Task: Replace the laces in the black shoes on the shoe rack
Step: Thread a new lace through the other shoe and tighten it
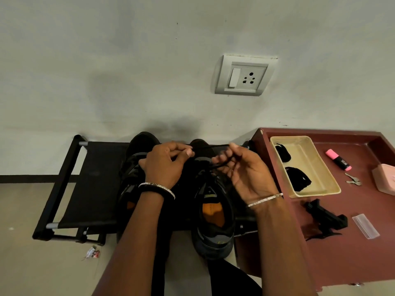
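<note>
**Dim, soft light and bent edges**

Dull, soft light is falling evenly here. Faint, blurred shadows are lying on the wall (106, 86) ahead of me. The black shoes (213, 246) are sinking into darkness and losing detail. The fingers (222, 159) of my right grip (250, 176) are smearing slightly. The wide lens is tilting the socket (243, 74) and splaying the red surface (320, 263).

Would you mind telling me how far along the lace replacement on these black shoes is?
Done: nothing is plainly finished; both shoes sit on the shoe rack. In hand: the left hand and right hand hold a black lace stretched above the right shoe. Remaining: threading it; the left shoe's lacing is hidden, and dark bundles lie in the tray.
</note>
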